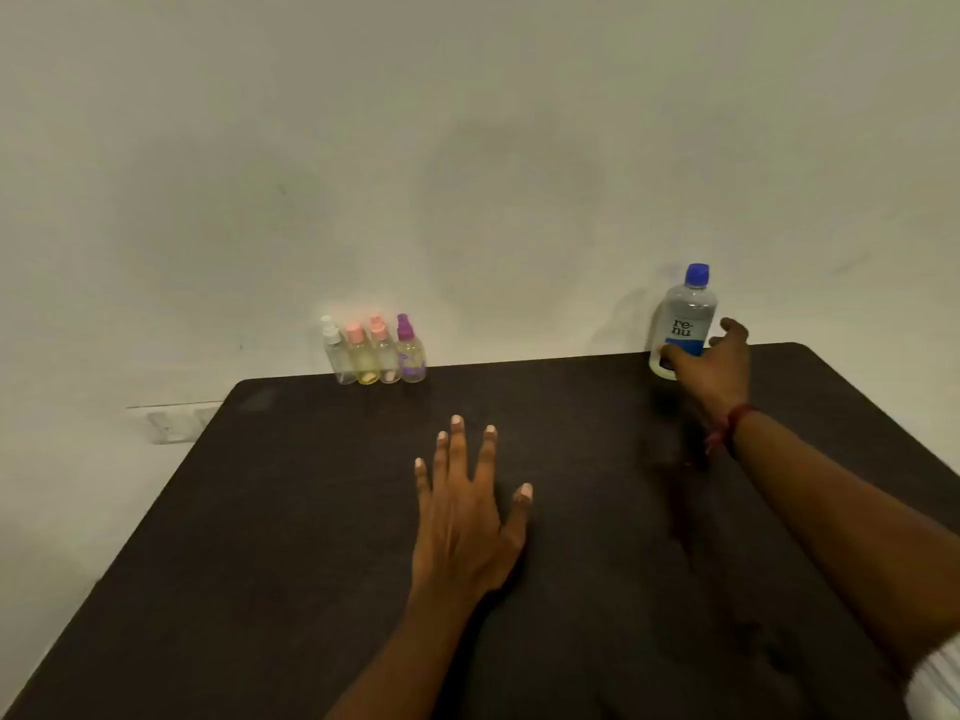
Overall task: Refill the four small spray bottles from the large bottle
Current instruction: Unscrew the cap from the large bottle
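Several small spray bottles stand in a row at the table's far edge by the wall: one with a white cap (pixel 335 353), two with pink caps (pixel 361 358) (pixel 384 356), one with a purple cap (pixel 410 353). The large clear bottle (pixel 684 319) with a blue cap and blue label stands upright at the far right. My right hand (pixel 714 363) curls around its lower part, thumb on the left side. My left hand (pixel 467 517) lies flat on the dark table (pixel 311 511), fingers straight and spread, holding nothing.
A plain pale wall rises right behind the table's far edge. A white wall socket plate (pixel 174 420) sits low on the wall, left of the table. A red thread band circles my right wrist.
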